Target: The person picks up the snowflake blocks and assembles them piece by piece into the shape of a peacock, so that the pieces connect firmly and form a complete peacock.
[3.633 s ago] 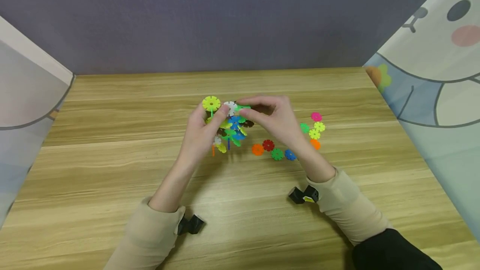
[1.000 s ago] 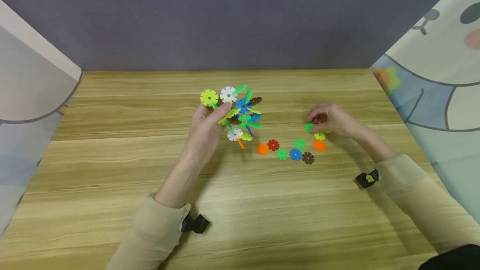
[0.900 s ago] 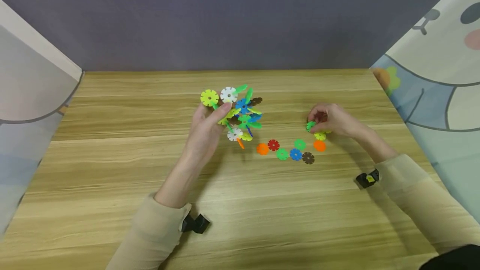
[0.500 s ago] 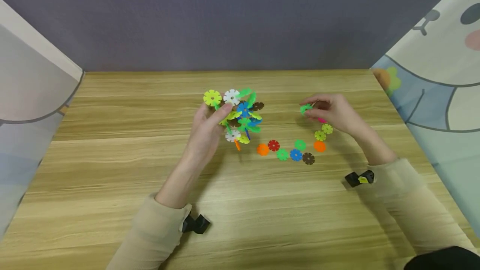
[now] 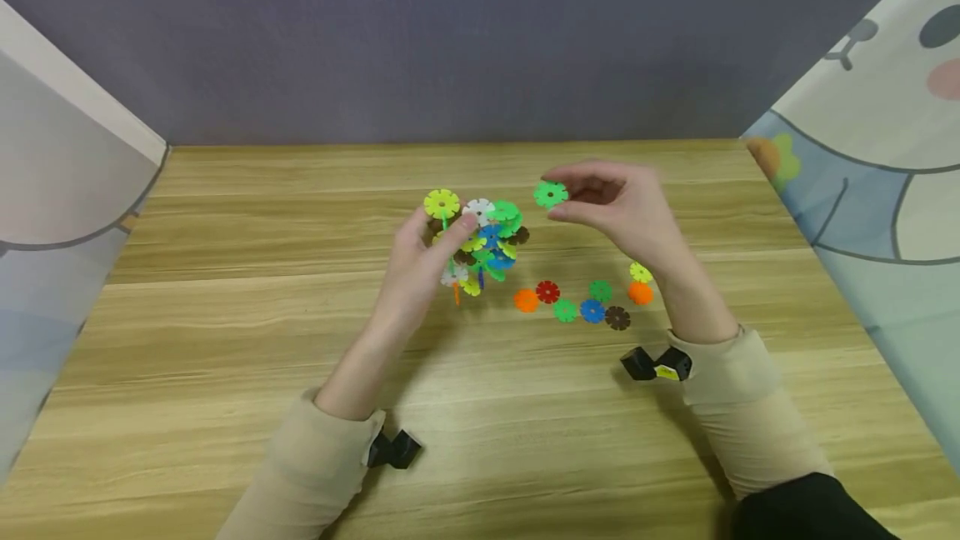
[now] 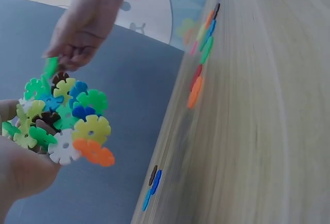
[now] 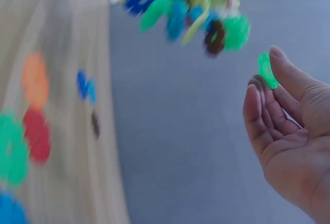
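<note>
- A green disc (image 5: 551,193) is pinched at the fingertips of the right hand (image 5: 622,211), raised above the worktop (image 5: 225,315).
- The cluster of joined discs (image 5: 480,244) is gripped in the left hand (image 5: 420,261), just left of the disc, slightly lower.
- The disc's flat face is turned toward the head camera; the right hand is nearer to it.

I see a bright green disc (image 5: 551,194), and a cluster (image 5: 480,244) mixing yellow-green, white, blue, green, brown and orange pieces. On the light wood-grain table (image 5: 225,323) lie loose discs (image 5: 581,302) in orange, red, green, blue, brown and yellow.
</note>
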The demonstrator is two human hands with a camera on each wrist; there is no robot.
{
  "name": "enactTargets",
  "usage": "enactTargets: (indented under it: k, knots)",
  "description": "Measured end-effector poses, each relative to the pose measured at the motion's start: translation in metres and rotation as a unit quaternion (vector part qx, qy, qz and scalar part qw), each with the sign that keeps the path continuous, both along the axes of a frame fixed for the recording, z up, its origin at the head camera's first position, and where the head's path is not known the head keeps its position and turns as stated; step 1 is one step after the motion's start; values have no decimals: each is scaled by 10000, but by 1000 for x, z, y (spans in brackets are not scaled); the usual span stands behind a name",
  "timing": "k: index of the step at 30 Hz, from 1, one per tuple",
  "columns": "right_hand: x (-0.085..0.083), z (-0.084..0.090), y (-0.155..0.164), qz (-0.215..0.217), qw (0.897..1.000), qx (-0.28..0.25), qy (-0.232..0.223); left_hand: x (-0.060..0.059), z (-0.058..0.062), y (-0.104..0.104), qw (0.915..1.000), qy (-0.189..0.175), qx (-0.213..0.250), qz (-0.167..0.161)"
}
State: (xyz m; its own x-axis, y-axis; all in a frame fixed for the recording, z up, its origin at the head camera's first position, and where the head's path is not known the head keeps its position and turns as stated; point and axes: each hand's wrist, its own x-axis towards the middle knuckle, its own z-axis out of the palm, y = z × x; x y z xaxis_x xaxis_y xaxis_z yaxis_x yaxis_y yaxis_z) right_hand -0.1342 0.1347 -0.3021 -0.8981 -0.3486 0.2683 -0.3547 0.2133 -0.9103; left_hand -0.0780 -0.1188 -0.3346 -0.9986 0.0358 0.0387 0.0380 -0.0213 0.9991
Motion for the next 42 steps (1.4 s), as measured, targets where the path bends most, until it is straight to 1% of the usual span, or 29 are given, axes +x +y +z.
enactTargets:
  k: [1,3,7,10,13,18,25,29,35,40,42]
  knots:
    - [2,2,-5,48,9999,-105,52,0,0,0,9999,30,-124,-19]
    - [6,5,-13,104,9996,-123,238,1,0,1,9993,94,-341,-99]
    - [11,6,-24,90,9976,287,619,2,1,0,9952,386,-847,-286]
    - [13,5,-26,83,9962,568,661,2,1,0,9913,635,-1071,-426]
    - [15,6,-26,148,9956,696,612,3,1,-1,9890,786,-1135,-523]
    - [18,6,-28,242,9944,827,608,4,1,-2,9869,880,-1248,-519]
    - [20,4,-36,319,9937,842,662,5,1,-3,9838,1038,-1336,-589]
    - [22,1,-41,258,9932,824,780,5,1,-4,9861,960,-1261,-507]
    - [23,-4,-47,324,9906,833,1039,4,-2,-4,9887,819,-1194,-388]
    - [22,-8,-53,314,9888,836,1199,4,-2,-5,9898,618,-1248,-314]
    - [21,-10,-54,279,9893,805,1185,5,-2,-5,9912,476,-1195,-318]
